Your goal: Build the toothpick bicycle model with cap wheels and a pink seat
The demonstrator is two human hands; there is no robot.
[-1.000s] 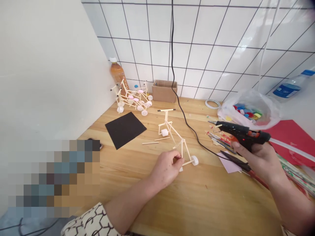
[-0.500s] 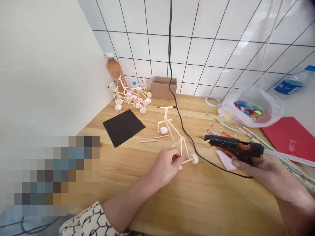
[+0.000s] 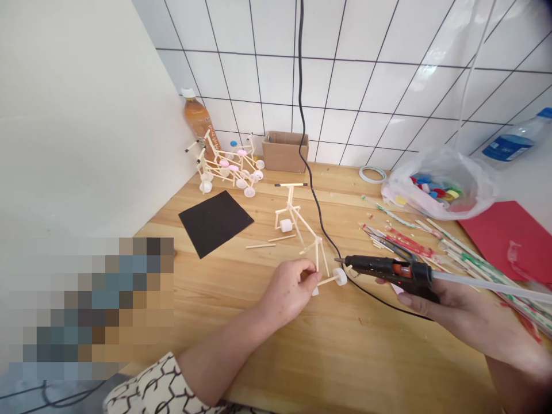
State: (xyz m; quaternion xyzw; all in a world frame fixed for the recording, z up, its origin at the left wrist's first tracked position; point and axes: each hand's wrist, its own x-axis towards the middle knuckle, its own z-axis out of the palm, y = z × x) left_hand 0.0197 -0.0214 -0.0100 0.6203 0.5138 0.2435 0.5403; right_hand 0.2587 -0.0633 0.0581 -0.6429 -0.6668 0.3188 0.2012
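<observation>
My left hand (image 3: 293, 287) pinches the rear end of a small tricycle model (image 3: 307, 225) made of thin wooden sticks, close to its rear axle stick. A white rear wheel (image 3: 340, 276) shows at the right end of that axle; part of another white piece sits under my fingertips. The model's front white wheel (image 3: 286, 225) and its dark-tipped handlebar point away from me. In my right hand (image 3: 457, 307) is a black hot glue gun (image 3: 392, 269), its nozzle pointing left just above the rear wheel. A clear glue stick (image 3: 487, 285) protrudes from the gun's back.
Finished-looking stick models (image 3: 230, 164) stand at the back left by a drink bottle (image 3: 200, 121). A black sheet (image 3: 216, 223), cardboard box (image 3: 284, 152), tape roll (image 3: 372, 175), bag of bottle caps (image 3: 440, 190), loose sticks (image 3: 466, 259) and red sheet (image 3: 509, 238) surround the work. A black cord (image 3: 317, 201) crosses the table.
My right hand has brought the glue gun left and slightly down, so its nozzle is nearer the model's rear. My left hand keeps its pinch in nearly the same place.
</observation>
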